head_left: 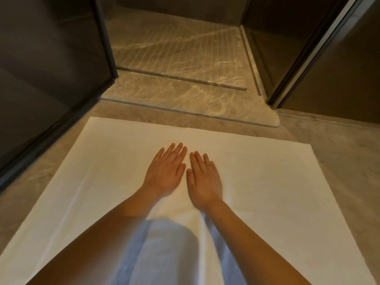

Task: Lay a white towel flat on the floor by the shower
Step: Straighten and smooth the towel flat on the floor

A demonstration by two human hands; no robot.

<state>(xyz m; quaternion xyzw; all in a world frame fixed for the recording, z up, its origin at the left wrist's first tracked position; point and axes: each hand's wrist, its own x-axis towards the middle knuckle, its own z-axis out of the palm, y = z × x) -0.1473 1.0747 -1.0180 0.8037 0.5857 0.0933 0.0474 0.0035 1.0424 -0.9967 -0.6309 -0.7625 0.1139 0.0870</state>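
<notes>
Grips (164,173) (204,182) flat on smooth white towel (267,182)

Your towel (257,182) at 6 o'clock is white cloth, matt, with a few soft creases toward 8 o'clock. The floor (339,145) beside it at 3 o'clock looks like beige veined stone, smooth with a dull sheen. At 12 o'clock the sill (185,99) is the same veined stone but glossier, and the shower floor (174,44) beyond it carries fine parallel grooves. At 10 o'clock you have a dark glossy panel (45,68), seemingly glass. At 2 o'clock a pale strip (333,27) looks like satin metal.
</notes>
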